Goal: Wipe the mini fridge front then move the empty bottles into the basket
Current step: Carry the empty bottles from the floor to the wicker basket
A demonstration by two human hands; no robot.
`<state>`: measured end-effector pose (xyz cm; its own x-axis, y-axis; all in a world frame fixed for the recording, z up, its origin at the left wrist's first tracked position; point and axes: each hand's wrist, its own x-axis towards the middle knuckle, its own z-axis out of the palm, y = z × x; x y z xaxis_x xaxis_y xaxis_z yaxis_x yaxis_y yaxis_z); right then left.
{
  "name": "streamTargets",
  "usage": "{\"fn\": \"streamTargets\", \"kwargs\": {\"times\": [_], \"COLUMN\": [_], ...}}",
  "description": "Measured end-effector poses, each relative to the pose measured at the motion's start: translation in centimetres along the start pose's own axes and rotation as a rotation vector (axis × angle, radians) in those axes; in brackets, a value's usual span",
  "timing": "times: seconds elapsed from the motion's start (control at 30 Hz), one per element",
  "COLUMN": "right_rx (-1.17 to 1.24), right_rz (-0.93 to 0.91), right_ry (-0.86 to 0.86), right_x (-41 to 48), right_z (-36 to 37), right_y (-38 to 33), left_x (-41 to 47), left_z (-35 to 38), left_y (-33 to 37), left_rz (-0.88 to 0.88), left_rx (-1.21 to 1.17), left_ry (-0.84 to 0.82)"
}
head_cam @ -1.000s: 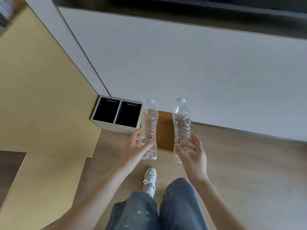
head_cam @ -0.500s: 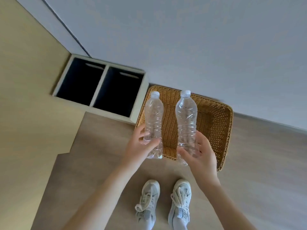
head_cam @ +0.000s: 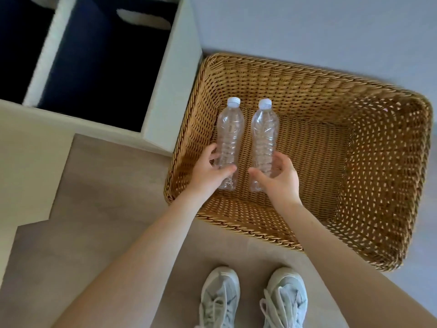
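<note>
Wicker basket [head_cam: 260, 235], left side: left hand [head_cam: 208, 171] clasps left bottle [head_cam: 229, 133], right hand [head_cam: 281, 178] right bottle [head_cam: 264, 131], inside; release pending; fridge unseen.

A pale grey-brown wood-grain floor [head_cam: 106, 197] is running across the lower view under soft, even light. A plain light grey wall [head_cam: 307, 31] is filling the top right. A white cubby unit [head_cam: 165, 91] is standing at top left, holding a dark navy fabric bin [head_cam: 101, 67] with a cut-out handle showing, and a second navy bin [head_cam: 19, 43] left of it. A beige flat panel [head_cam: 28, 162] is occupying the left edge.
</note>
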<state>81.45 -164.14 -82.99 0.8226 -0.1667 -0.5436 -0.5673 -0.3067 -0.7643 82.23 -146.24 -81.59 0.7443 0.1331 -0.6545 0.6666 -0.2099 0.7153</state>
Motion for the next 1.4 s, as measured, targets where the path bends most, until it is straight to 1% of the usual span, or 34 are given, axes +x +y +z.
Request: {"fn": "streamTargets", "kwargs": {"times": [0.1,0.27,0.43,0.63,0.7,0.77,0.83,0.93,1.03,1.17,1.3,1.4], "right_rx": [-0.043,-0.175,-0.219,-0.319,-0.385,-0.442,-0.460,-0.486,-0.464,-0.484,-0.516,-0.515], "right_rz": [0.017,0.027,0.020,-0.006,-0.040,-0.106,-0.218,-0.373,-0.461,-0.556,-0.685,-0.843], "right_ry": [-0.005,-0.012,-0.017,-0.074,-0.083,-0.062,-0.029,0.009,0.003,-0.015,-0.049,-0.030], "right_x": [1.4,2.7,3.1,2.7,1.9,0.4,-1.7,-5.7,-10.8,-18.5,-28.7,-36.6], "right_z": [1.3,2.7,3.4,3.2,2.3,0.9,-0.9,-4.1,-7.5,-11.6,-16.0,-19.4], "right_y": [1.2,2.3,2.8,2.2,0.9,-1.0,-3.7,-9.1,-15.6,-25.9,-37.8,-46.1], "left_x": [1.7,3.6,4.1,3.4,2.1,0.1,-2.7,-8.4,-15.4,-25.9,-37.7,-46.5], "left_z": [0.3,1.0,1.3,1.1,0.7,0.3,-0.4,-2.1,-4.6,-8.4,-12.6,-15.7], "left_y": [-1.5,-1.9,-2.4,-1.7,-0.7,0.9,3.2,7.7,13.3,21.9,32.0,39.0], "left_rz": [-0.014,-0.023,-0.029,-0.061,-0.027,0.063,0.140,0.257,0.419,0.526,0.625,0.710], "left_rx": [0.014,0.051,0.109,0.138,0.223,0.337,0.367,0.444,0.515,0.582,0.605,0.604], "left_ry": [0.002,0.015,0.034,0.023,0.050,0.124,0.169,0.191,0.271,0.338,0.395,0.451]}}
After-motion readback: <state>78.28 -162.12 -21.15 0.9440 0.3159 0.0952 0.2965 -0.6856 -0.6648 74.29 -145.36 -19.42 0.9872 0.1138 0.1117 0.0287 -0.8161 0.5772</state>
